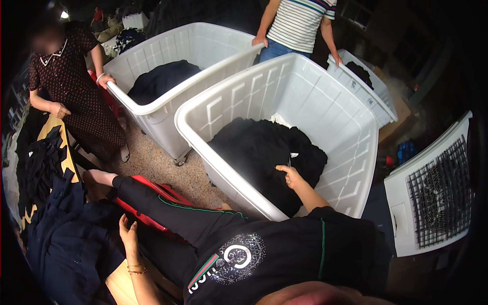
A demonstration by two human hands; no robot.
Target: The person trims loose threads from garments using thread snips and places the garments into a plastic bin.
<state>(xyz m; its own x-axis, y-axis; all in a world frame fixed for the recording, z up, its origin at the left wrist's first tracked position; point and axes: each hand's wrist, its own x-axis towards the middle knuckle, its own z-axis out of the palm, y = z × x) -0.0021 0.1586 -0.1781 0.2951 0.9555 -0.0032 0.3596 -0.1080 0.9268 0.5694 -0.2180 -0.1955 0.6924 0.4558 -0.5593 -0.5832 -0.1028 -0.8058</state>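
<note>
My right hand (290,176) reaches over the rim of a big white plastic bin (335,122). Its fingers are curled, and a thin shiny tip sticks up from them; I cannot make out what it is. Under and around that hand lies a heap of black cloth (249,152) at the bin's bottom, with a small white tag (294,154) beside the fingers. At lower left my left hand (128,232), with bracelets at the wrist, is open with fingers apart and holds nothing. Dark navy garments (71,239) lie beside it on a light wooden surface (122,284).
A second white wheeled bin (152,109) holds dark cloth; a smaller one (363,86) stands at far right. One person (76,91) grips the second bin's corner; another (300,25) stands behind. A white fan unit (432,193) is at right, a red plastic seat (152,218) by my legs.
</note>
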